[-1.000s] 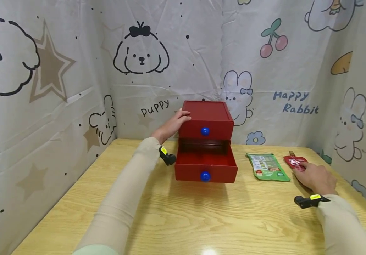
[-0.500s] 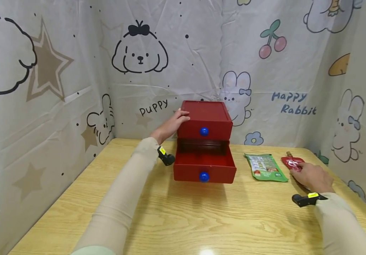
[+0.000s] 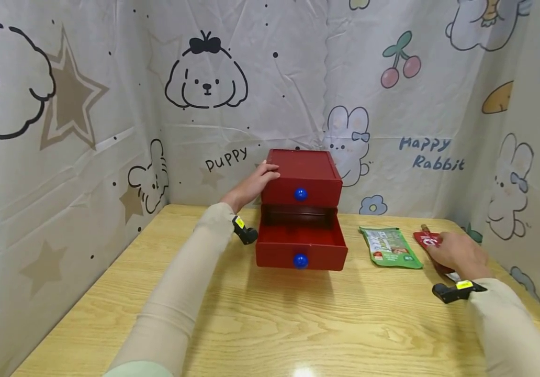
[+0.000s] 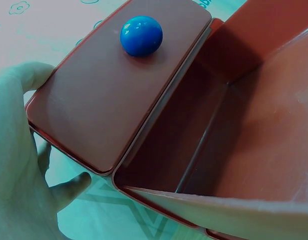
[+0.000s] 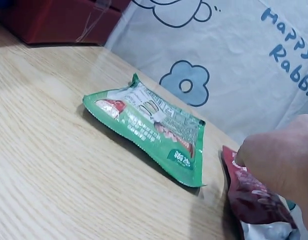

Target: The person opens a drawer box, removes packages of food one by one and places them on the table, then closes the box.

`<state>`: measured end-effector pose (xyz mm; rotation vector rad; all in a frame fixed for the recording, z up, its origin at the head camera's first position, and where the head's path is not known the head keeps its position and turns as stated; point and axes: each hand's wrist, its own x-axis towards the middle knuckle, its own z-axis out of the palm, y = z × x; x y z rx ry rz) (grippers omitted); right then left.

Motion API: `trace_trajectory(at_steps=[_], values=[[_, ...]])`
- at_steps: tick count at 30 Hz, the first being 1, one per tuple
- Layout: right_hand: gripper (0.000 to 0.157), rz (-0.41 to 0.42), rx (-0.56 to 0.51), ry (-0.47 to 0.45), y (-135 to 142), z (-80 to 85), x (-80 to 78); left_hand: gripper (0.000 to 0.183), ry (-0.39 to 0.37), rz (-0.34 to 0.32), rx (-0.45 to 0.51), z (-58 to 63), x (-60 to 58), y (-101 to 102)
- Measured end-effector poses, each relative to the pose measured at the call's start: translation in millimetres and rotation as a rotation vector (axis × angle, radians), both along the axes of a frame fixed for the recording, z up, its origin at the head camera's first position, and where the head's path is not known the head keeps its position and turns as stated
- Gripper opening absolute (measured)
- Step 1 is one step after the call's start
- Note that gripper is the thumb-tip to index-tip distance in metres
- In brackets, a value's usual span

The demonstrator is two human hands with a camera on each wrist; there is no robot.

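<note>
A red drawer cabinet (image 3: 305, 163) with blue knobs stands on the table, its lower drawer (image 3: 301, 255) pulled out and nothing visible inside. My left hand (image 3: 253, 183) rests on the cabinet's upper left edge. In the left wrist view, fingers (image 4: 36, 75) lie at the top edge while another digit sticks out beside the side wall. At the far right, my right hand (image 3: 463, 254) has curled fingers on a red spouted pouch (image 3: 424, 239) with a brownish cap. The pouch's silvery end (image 5: 269, 231) shows below that hand in the right wrist view; its fingertips are partly hidden.
A green printed food packet (image 3: 390, 248) lies between the cabinet and the red pouch. Printed cloth (image 3: 270, 68) hangs behind and along both sides of the wooden table (image 3: 355, 324).
My right hand has shifted slightly up and its fingers have drawn in on the red pouch, whose lower end now shows. The left hand stays on the cabinet.
</note>
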<state>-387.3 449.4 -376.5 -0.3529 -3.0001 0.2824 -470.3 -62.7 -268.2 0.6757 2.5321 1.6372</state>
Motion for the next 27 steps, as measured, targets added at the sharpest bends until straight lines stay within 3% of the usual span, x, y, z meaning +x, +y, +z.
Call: trace_trajectory(at_steps=[8, 18, 27], values=[[0.072, 0.095, 0.007, -0.017, -5.7, 17.8, 3.2, 0.056, 0.005, 0.01, -0.007, -0.4, 0.5, -0.5], [0.06, 0.274, 0.064, 0.145, -46.1, 57.3, 3.1, 0.055, 0.017, 0.005, 0.009, 0.2, -2.1, 0.5], [0.057, 0.328, 0.046, 0.166, -79.9, 77.2, 11.1, 0.055, 0.02, 0.017, -0.009, -0.1, 0.5, 1.4]])
